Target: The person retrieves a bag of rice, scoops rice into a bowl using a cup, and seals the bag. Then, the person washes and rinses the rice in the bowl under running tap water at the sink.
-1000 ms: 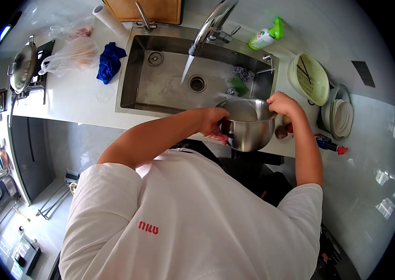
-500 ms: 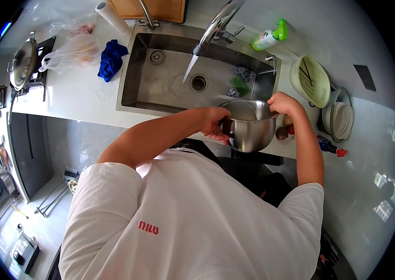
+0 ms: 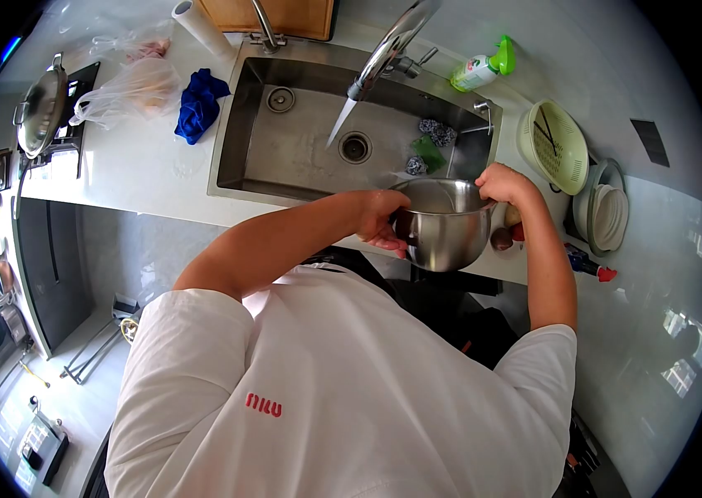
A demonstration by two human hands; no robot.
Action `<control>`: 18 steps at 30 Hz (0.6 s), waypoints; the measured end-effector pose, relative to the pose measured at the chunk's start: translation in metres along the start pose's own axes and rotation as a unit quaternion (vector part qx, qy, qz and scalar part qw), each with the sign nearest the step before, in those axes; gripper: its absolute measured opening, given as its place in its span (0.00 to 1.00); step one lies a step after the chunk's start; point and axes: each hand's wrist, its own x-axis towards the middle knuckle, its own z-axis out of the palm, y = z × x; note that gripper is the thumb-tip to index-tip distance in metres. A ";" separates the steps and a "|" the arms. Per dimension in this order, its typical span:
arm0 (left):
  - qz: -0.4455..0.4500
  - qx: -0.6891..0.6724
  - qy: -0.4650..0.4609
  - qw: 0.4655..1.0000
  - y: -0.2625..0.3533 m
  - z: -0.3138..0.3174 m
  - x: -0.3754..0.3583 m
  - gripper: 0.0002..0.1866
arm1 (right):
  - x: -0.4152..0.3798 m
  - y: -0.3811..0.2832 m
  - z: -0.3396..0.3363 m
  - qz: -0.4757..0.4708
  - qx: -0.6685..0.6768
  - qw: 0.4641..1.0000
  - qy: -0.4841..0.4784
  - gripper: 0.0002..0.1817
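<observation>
Between my two hands a stainless steel pot [image 3: 446,239] is held over the sink's near right edge. My left hand [image 3: 382,221] is closed on the pot's left side, fingers reaching under it. On the opposite side, my right hand [image 3: 504,183] grips at the rim; whether it holds a handle there is hidden. What the pot contains cannot be made out clearly. Beyond it, water [image 3: 340,123] runs from the curved faucet [image 3: 386,46] into the steel sink [image 3: 226,158], near the drain [image 3: 355,148].
Steel scrubbers [image 3: 437,131] and a green scouring pad [image 3: 428,153] lie in the sink's right part. A spray bottle [image 3: 474,73], a pale green colander [image 3: 571,162] and stacked dishes [image 3: 610,217] stand right. Left are a blue cloth [image 3: 200,108] and plastic bags [image 3: 119,98].
Almost nothing differs. The view has shifted very slightly; both hands keep the same hold on the pot and the water keeps running.
</observation>
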 end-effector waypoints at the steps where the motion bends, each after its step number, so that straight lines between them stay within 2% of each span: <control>1: -0.001 -0.003 0.000 1.000 0.000 0.000 -0.001 0.35 | 0.002 0.000 0.000 -0.002 0.001 1.000 -0.001 0.21; 18: 0.006 -0.020 -0.002 1.000 0.002 -0.012 -0.009 0.30 | 0.021 -0.024 -0.012 0.037 -0.027 0.997 -0.067 0.16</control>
